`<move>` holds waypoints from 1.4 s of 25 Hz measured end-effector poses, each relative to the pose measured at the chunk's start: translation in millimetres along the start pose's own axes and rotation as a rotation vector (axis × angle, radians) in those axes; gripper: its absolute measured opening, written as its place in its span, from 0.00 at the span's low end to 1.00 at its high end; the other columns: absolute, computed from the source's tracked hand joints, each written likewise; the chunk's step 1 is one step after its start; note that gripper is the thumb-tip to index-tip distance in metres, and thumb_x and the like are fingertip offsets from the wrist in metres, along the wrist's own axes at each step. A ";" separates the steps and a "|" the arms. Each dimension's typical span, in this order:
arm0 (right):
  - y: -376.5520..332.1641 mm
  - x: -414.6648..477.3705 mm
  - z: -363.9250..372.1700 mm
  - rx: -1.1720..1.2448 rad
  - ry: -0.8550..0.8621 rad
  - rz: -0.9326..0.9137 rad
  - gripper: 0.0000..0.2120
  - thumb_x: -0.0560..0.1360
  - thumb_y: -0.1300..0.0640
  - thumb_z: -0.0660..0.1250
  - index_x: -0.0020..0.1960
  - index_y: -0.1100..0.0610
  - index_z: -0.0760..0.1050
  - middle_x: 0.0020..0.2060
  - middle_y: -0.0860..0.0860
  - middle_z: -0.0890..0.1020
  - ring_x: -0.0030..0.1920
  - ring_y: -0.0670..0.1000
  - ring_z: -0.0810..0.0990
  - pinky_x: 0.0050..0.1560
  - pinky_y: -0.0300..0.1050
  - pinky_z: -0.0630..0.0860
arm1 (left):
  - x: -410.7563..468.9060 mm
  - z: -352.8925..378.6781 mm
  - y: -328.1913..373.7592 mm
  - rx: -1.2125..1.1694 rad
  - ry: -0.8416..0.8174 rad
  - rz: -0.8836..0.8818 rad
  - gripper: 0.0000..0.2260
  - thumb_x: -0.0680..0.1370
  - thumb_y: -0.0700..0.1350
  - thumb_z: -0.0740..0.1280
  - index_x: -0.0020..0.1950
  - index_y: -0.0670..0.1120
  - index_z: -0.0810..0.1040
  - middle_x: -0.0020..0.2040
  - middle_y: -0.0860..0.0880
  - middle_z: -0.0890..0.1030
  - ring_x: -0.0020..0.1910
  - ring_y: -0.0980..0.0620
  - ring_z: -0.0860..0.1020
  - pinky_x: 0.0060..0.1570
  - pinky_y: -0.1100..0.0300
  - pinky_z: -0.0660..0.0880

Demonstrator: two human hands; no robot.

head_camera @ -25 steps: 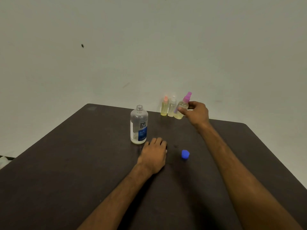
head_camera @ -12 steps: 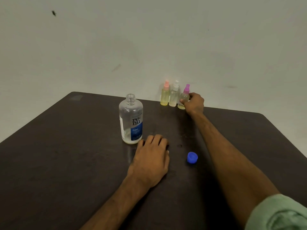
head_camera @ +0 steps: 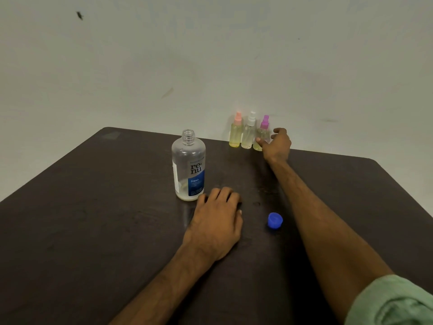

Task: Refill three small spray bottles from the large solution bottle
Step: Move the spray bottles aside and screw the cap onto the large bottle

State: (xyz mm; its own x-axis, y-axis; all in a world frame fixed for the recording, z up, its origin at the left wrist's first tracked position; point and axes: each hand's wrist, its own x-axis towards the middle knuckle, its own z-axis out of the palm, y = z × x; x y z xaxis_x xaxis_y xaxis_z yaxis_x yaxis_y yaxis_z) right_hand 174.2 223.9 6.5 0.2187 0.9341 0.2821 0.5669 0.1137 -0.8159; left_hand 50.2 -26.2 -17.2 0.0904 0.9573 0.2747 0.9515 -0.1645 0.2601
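Purple-capped spray bottle [head_camera: 263,133], upright, between right hand [head_camera: 277,146] thumb and forefinger

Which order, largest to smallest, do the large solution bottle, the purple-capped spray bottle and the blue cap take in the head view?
1. large solution bottle
2. purple-capped spray bottle, though it stands farther away
3. blue cap, smallest although nearer the camera
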 end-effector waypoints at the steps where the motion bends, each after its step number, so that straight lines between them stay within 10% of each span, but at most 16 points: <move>1: 2.1 -4.4 -3.6 0.002 0.009 0.011 0.30 0.73 0.53 0.75 0.69 0.61 0.67 0.64 0.58 0.77 0.63 0.57 0.77 0.61 0.49 0.74 | 0.3 -0.3 -0.5 0.002 0.003 0.001 0.17 0.84 0.54 0.54 0.71 0.53 0.67 0.71 0.53 0.68 0.70 0.54 0.65 0.72 0.52 0.63; 10: 17.8 -160.6 -90.2 0.073 -0.216 -0.210 0.10 0.79 0.48 0.66 0.53 0.54 0.78 0.45 0.47 0.81 0.44 0.41 0.79 0.43 0.28 0.73 | -12.1 -4.3 5.8 -0.025 0.165 0.030 0.14 0.83 0.48 0.59 0.66 0.47 0.73 0.66 0.49 0.73 0.62 0.51 0.73 0.61 0.55 0.73; 14: 29.2 -204.1 -115.8 0.004 -0.241 -0.280 0.14 0.79 0.43 0.63 0.54 0.52 0.77 0.48 0.47 0.78 0.46 0.43 0.77 0.50 0.39 0.76 | -39.2 -13.0 9.7 -0.086 0.457 0.133 0.09 0.79 0.41 0.66 0.58 0.46 0.79 0.57 0.49 0.78 0.53 0.52 0.78 0.48 0.59 0.78; 19: 37.0 -212.6 -120.6 -0.234 -0.359 -0.394 0.17 0.75 0.47 0.71 0.61 0.51 0.77 0.54 0.47 0.74 0.53 0.46 0.75 0.58 0.42 0.73 | -55.4 -44.0 -11.2 -0.337 0.861 -0.231 0.22 0.76 0.47 0.73 0.67 0.42 0.73 0.68 0.44 0.72 0.67 0.49 0.70 0.63 0.58 0.70; 25: 27.7 -217.6 -127.7 0.037 -0.303 -0.412 0.10 0.74 0.48 0.72 0.53 0.49 0.81 0.48 0.43 0.80 0.46 0.41 0.78 0.48 0.32 0.75 | -18.7 -41.3 -55.8 -0.785 0.435 -0.494 0.52 0.68 0.52 0.80 0.81 0.48 0.50 0.81 0.46 0.58 0.78 0.45 0.60 0.75 0.47 0.62; 35: 30.3 -214.1 -131.8 0.474 -0.256 -0.226 0.12 0.75 0.62 0.72 0.56 0.51 0.78 0.54 0.49 0.81 0.51 0.48 0.84 0.52 0.48 0.83 | -39.3 -28.4 -9.8 -0.804 0.034 -0.159 0.32 0.69 0.53 0.79 0.69 0.59 0.68 0.61 0.60 0.79 0.57 0.63 0.78 0.56 0.67 0.75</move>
State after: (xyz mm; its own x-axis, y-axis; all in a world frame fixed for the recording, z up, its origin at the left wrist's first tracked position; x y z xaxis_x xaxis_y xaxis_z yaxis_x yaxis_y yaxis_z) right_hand 249.2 -17.3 -12.0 -0.0985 0.9143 0.3929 0.1467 0.4039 -0.9030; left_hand 29.0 -68.9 -4.3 -0.0491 0.9780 0.2028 0.4495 -0.1597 0.8789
